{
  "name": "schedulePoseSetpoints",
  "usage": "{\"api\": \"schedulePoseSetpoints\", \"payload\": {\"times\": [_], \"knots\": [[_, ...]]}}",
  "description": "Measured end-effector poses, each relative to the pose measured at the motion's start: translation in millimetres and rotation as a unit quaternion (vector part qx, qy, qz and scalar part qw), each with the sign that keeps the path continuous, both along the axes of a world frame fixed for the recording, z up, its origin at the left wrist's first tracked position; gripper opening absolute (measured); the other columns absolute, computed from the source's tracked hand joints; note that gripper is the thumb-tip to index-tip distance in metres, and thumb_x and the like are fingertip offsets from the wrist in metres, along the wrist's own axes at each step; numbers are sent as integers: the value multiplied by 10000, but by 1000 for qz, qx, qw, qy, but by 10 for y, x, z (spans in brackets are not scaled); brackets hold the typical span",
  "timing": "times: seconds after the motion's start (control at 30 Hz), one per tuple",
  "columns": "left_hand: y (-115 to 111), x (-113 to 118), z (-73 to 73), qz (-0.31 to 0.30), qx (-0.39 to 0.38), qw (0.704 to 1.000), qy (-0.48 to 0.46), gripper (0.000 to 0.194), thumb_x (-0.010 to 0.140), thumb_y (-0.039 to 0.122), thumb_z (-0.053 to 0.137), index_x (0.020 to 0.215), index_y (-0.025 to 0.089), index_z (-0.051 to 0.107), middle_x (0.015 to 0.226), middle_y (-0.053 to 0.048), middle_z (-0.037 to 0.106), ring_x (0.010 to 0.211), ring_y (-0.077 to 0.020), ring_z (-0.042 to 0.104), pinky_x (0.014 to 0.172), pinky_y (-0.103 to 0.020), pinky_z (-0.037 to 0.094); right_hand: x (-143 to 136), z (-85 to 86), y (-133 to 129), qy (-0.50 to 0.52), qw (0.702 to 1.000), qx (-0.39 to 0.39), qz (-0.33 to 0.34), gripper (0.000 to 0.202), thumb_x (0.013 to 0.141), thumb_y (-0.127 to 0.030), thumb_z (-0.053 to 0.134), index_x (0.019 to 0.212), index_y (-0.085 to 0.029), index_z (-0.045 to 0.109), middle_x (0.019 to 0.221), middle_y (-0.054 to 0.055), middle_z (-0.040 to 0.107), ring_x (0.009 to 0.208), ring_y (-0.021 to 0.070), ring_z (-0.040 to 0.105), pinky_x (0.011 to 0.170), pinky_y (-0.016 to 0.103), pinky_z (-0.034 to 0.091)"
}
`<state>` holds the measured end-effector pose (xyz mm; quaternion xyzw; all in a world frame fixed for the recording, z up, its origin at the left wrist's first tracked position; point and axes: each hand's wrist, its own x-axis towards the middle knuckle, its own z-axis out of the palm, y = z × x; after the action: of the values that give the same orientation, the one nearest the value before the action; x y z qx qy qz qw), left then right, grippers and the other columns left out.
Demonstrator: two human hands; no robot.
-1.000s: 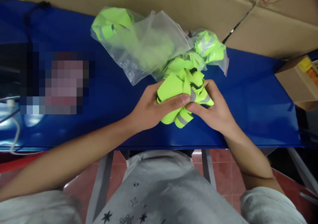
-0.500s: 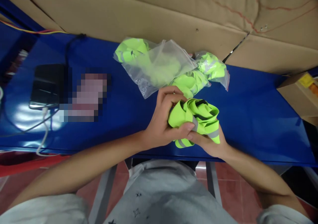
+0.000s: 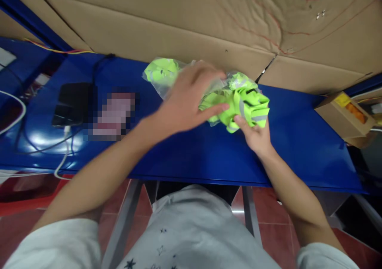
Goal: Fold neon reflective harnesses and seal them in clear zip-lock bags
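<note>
A folded bundle of neon yellow-green reflective straps (image 3: 253,106) with grey bands is gripped by my right hand (image 3: 258,135), its thumb on the near side. My left hand (image 3: 191,96) is stretched out, fingers apart from the thumb and slightly blurred, over a clear plastic bag (image 3: 161,89). Its thumb tip is close to the left side of the bundle; whether it touches cannot be made out. More neon straps (image 3: 162,69) lie at the bag's left end. Behind the held bundle is another bagged neon bundle (image 3: 238,80). Part of the bag is hidden by my left hand.
Everything lies on a blue table (image 3: 185,153) backed by a cardboard wall (image 3: 149,26). At left are a black device (image 3: 73,104) with a white cable (image 3: 64,157) and a pixelated pinkish item (image 3: 115,114). A cardboard box (image 3: 340,119) stands at right.
My left hand has let go of the strap bundle and moved up and left over the clear bag. My right hand has carried the bundle farther from my body. The view has shifted slightly.
</note>
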<state>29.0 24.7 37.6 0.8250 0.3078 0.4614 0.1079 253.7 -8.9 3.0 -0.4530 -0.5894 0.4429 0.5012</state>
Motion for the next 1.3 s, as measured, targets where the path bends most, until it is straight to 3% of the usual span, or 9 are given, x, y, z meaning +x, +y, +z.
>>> {"api": "schedulePoseSetpoints", "payload": {"times": [0.1, 0.2, 0.33, 0.57, 0.87, 0.93, 1.0, 1.1, 1.3], "knots": [[456, -177, 161, 181, -52, 964, 187, 1040, 808, 709, 813, 1629, 234, 386, 1615, -195, 469, 1526, -433, 406, 1286, -674, 293, 207, -79, 217, -59, 987, 112, -98, 744, 846, -562, 823, 1430, -271, 467, 1473, 119, 640, 1361, 278, 646, 1226, 492, 485], [770, -273, 64, 188, -189, 934, 237, 1403, 624, 840, 855, 1695, 188, 225, 1639, -177, 461, 1545, -502, 326, 1208, -898, 57, 342, -138, 347, -133, 971, 152, -128, 673, 917, -552, 748, 1423, -252, 421, 1425, 150, 649, 1314, 287, 667, 1155, 482, 530], [607, -378, -65, 123, -168, 953, 221, 1161, 821, 738, 782, 1699, 238, 210, 1642, -118, 480, 1483, -426, 454, 1211, -891, 95, 397, -105, 358, -246, 940, 206, -112, 600, 976, -479, 648, 1474, -240, 413, 1417, 177, 640, 1263, 320, 676, 1092, 524, 558], [-231, -350, 158, 84, -142, 956, 244, 1192, 811, 523, 885, 1718, 263, 157, 1708, -171, 378, 1563, -438, 385, 1297, -751, 189, 315, 40, 183, -353, 888, 288, -56, 507, 957, -195, 541, 1453, -297, 550, 1532, 126, 544, 1484, 329, 512, 1242, 570, 433], [-263, 38, -128, 85, -131, 955, 252, 1275, 765, 637, 883, 1720, 200, 160, 1665, -266, 404, 1559, -460, 390, 1283, -702, 229, 254, 10, 124, -440, 846, 297, -39, 611, 910, -19, 468, 1396, -335, 659, 1498, 71, 612, 1454, 316, 543, 1192, 552, 474], [-259, 21, -136, 93, -130, 958, 238, 1224, 788, 582, 881, 1715, 201, 179, 1629, -243, 471, 1514, -438, 460, 1282, -675, 253, 287, 67, 132, -412, 858, 304, -42, 522, 954, -102, 523, 1394, -350, 655, 1495, 67, 620, 1457, 329, 542, 1208, 583, 457], [-264, -15, -131, 102, -115, 959, 238, 1196, 798, 530, 884, 1710, 177, 194, 1569, -238, 546, 1446, -429, 537, 1279, -646, 271, 329, 136, 131, -295, 910, 286, -63, 473, 960, -237, 649, 1418, -352, 619, 1472, 71, 637, 1416, 325, 585, 1213, 578, 464], [-271, -79, -139, 96, -75, 964, 238, 1196, 788, 516, 897, 1703, 164, 212, 1516, -229, 600, 1375, -426, 597, 1270, -609, 292, 410, 237, 105, -60, 984, 142, -85, 581, 902, -463, 791, 1431, -348, 579, 1385, 61, 694, 1284, 284, 689, 1148, 503, 551], [-246, -195, -172, 63, -37, 975, 210, 1239, 761, 617, 892, 1707, 243, 184, 1577, -196, 552, 1408, -435, 562, 1270, -604, 299, 555, 444, 49, -80, 987, -97, 95, 645, 739, -446, 946, 1311, -293, 688, 1264, 36, 770, 1111, 295, 756, 899, 425, 667]]}}
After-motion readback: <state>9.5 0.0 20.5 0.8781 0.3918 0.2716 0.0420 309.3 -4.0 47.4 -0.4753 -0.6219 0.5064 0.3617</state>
